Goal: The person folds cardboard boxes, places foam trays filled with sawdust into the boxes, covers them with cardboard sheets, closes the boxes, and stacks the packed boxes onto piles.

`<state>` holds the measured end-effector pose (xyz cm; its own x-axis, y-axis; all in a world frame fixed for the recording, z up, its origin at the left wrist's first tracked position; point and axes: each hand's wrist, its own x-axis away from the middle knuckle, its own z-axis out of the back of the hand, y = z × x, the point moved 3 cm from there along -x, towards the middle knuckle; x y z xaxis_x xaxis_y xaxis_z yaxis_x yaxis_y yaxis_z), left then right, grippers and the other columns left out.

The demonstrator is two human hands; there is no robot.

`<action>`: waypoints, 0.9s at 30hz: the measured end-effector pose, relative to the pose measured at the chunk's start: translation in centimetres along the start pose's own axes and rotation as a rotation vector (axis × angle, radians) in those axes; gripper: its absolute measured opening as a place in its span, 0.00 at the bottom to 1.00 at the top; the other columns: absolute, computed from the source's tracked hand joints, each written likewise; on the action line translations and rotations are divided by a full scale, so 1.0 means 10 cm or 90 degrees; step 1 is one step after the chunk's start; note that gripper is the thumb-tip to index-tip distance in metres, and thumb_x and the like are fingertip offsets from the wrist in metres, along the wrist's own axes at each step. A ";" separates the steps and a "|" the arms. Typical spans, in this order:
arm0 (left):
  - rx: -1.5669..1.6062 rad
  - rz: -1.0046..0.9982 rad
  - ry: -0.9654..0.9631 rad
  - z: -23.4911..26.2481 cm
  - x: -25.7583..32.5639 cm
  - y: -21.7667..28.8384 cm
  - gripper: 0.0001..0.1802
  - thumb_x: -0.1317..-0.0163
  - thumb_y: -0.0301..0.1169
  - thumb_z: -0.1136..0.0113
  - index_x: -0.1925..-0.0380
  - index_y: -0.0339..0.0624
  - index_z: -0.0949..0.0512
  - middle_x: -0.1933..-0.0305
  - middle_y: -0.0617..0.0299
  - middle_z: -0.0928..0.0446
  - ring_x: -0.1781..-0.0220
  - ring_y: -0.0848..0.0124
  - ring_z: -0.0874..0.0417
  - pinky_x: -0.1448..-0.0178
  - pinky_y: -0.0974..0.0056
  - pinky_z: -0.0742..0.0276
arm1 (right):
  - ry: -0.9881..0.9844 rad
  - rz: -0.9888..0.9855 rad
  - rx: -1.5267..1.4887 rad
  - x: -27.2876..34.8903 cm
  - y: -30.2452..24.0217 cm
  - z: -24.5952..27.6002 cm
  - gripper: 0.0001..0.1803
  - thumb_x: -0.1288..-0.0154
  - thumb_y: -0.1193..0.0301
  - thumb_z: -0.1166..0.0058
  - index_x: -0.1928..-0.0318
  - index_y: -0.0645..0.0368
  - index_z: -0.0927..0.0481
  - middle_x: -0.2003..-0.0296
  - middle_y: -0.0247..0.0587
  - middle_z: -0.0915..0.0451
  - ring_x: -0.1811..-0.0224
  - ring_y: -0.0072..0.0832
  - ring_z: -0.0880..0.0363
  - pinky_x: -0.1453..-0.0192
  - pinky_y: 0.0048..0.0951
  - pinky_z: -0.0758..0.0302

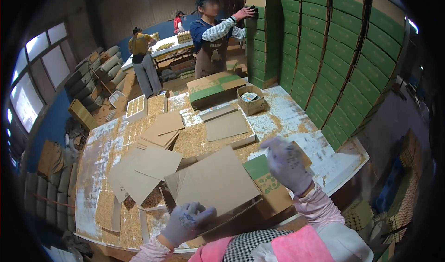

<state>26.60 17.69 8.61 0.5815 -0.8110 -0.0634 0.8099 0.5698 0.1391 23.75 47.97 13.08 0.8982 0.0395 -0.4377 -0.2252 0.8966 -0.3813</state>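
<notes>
A brown cardboard sheet (211, 181) lies tilted over an open carton in front of me. The carton's green and brown printed flap (267, 178) spreads out to the right. My left hand (187, 222), in a pale grey glove, is at the sheet's near left corner, fingers stretched out and apart; whether it presses on the sheet is unclear. My right hand (287, 164), gloved too, hangs above the printed flap, away from the sheet. Its fingers are bent and smeared by motion, so I cannot tell whether they hold anything.
Loose cardboard sheets (146, 164) lie at the left, on a white table (320, 146) strewn with husk-like bits. Beyond are a closed carton (218, 88) and a small open box (250, 105). Stacked green cartons (343, 53) wall the right. A co-worker (213, 39) touches one stack.
</notes>
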 end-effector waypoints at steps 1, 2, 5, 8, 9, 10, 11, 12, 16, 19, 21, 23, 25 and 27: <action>0.001 -0.003 0.002 -0.03 -0.03 0.03 0.26 0.49 0.28 0.44 0.47 0.62 0.28 0.56 0.59 0.27 0.63 0.62 0.22 0.65 0.60 0.27 | 0.001 -0.001 0.004 0.01 -0.08 0.04 0.16 0.42 0.71 0.52 0.52 0.56 0.24 0.60 0.46 0.20 0.63 0.41 0.19 0.58 0.34 0.23; 0.059 -0.023 -0.093 -0.14 -0.06 0.04 0.27 0.48 0.29 0.44 0.45 0.59 0.29 0.57 0.57 0.28 0.61 0.59 0.23 0.62 0.57 0.26 | 0.054 0.166 -0.069 -0.03 -0.33 0.03 0.17 0.41 0.70 0.51 0.51 0.56 0.25 0.59 0.47 0.20 0.60 0.40 0.20 0.56 0.35 0.23; 0.083 -0.049 -0.256 -0.38 -0.12 -0.04 0.30 0.45 0.32 0.43 0.40 0.52 0.35 0.54 0.53 0.28 0.56 0.53 0.22 0.55 0.54 0.24 | -0.042 0.445 -0.084 0.14 -0.75 -0.60 0.22 0.42 0.66 0.48 0.46 0.56 0.29 0.49 0.53 0.25 0.46 0.43 0.26 0.46 0.39 0.26; 0.184 -0.082 -0.315 -0.48 0.03 -0.27 0.30 0.43 0.38 0.43 0.41 0.46 0.36 0.51 0.50 0.27 0.52 0.52 0.21 0.53 0.55 0.23 | -0.453 0.400 0.174 0.25 -0.57 -1.31 0.30 0.46 0.61 0.44 0.42 0.56 0.30 0.42 0.56 0.33 0.39 0.47 0.33 0.42 0.42 0.30; 0.178 -0.086 -0.317 -0.41 -0.05 -0.26 0.30 0.43 0.38 0.43 0.41 0.46 0.36 0.51 0.50 0.27 0.52 0.52 0.21 0.53 0.55 0.23 | -0.609 0.320 0.103 0.11 -0.56 -1.38 0.35 0.48 0.60 0.43 0.39 0.56 0.33 0.39 0.56 0.36 0.37 0.48 0.35 0.41 0.41 0.30; 0.075 0.025 -0.355 -0.37 -0.05 -0.21 0.30 0.43 0.39 0.43 0.41 0.45 0.35 0.52 0.50 0.26 0.52 0.51 0.21 0.52 0.56 0.24 | -0.767 0.241 0.024 0.10 -0.60 -1.44 0.40 0.50 0.59 0.42 0.36 0.56 0.36 0.37 0.57 0.39 0.35 0.49 0.38 0.40 0.41 0.30; -0.031 0.133 -0.391 -0.32 -0.04 -0.21 0.30 0.43 0.40 0.42 0.41 0.44 0.35 0.52 0.50 0.25 0.52 0.51 0.21 0.51 0.56 0.24 | -0.766 0.243 0.019 0.11 -0.63 -1.49 0.40 0.50 0.59 0.42 0.36 0.56 0.36 0.37 0.57 0.39 0.35 0.49 0.38 0.40 0.41 0.30; -0.059 0.137 -0.387 -0.27 -0.05 -0.20 0.29 0.41 0.41 0.44 0.41 0.43 0.34 0.51 0.50 0.24 0.53 0.50 0.21 0.47 0.56 0.26 | -0.714 0.283 0.068 0.12 -0.63 -1.51 0.40 0.50 0.58 0.43 0.35 0.57 0.37 0.38 0.57 0.37 0.36 0.49 0.36 0.40 0.41 0.30; 0.085 0.069 -0.210 -0.19 -0.05 -0.31 0.27 0.42 0.35 0.44 0.41 0.44 0.33 0.50 0.49 0.24 0.50 0.50 0.22 0.43 0.57 0.28 | -0.669 0.291 0.076 0.01 -0.57 -1.38 0.37 0.47 0.60 0.44 0.37 0.59 0.34 0.44 0.57 0.29 0.42 0.44 0.28 0.39 0.38 0.31; -0.003 0.055 0.118 0.13 0.06 -0.44 0.32 0.42 0.27 0.49 0.35 0.40 0.42 0.41 0.44 0.30 0.39 0.54 0.29 0.35 0.59 0.35 | -0.465 0.121 -0.155 -0.28 -0.28 -0.86 0.31 0.45 0.59 0.43 0.41 0.58 0.29 0.50 0.55 0.23 0.47 0.40 0.23 0.42 0.36 0.28; 0.713 0.396 0.427 -0.47 0.54 -0.83 0.33 0.36 0.28 0.51 0.32 0.38 0.48 0.33 0.48 0.39 0.31 0.60 0.38 0.28 0.61 0.46 | -0.452 0.098 -0.193 -0.43 -0.06 -0.96 0.31 0.45 0.58 0.41 0.43 0.58 0.27 0.54 0.52 0.21 0.52 0.39 0.21 0.47 0.35 0.26; 0.134 0.230 0.123 -1.35 0.91 -1.25 0.40 0.38 0.28 0.44 0.31 0.31 0.54 0.27 0.47 0.51 0.28 0.58 0.43 0.29 0.61 0.45 | -0.461 0.060 -0.246 -0.47 0.28 -1.13 0.31 0.46 0.55 0.37 0.45 0.57 0.25 0.64 0.46 0.17 0.62 0.37 0.18 0.57 0.32 0.23; 0.612 0.536 0.301 -1.32 0.57 -0.92 0.45 0.38 0.33 0.42 0.32 0.28 0.59 0.31 0.45 0.47 0.32 0.60 0.40 0.30 0.61 0.42 | -0.622 0.131 -0.392 -0.17 -0.11 -1.61 0.33 0.49 0.52 0.39 0.44 0.56 0.26 0.52 0.49 0.22 0.51 0.38 0.22 0.49 0.33 0.26; 0.736 0.565 0.399 -1.08 0.12 -0.41 0.61 0.52 0.33 0.28 0.32 0.28 0.65 0.33 0.44 0.46 0.36 0.61 0.36 0.33 0.62 0.37 | -0.596 0.204 -0.096 0.01 -0.09 -1.49 0.38 0.53 0.49 0.38 0.45 0.61 0.26 0.45 0.53 0.29 0.44 0.47 0.30 0.41 0.41 0.32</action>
<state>24.81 15.78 -2.75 0.9928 0.0587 0.1044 -0.1130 0.1721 0.9786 18.39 40.64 1.26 0.7077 0.6589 0.2548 -0.4957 0.7202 -0.4854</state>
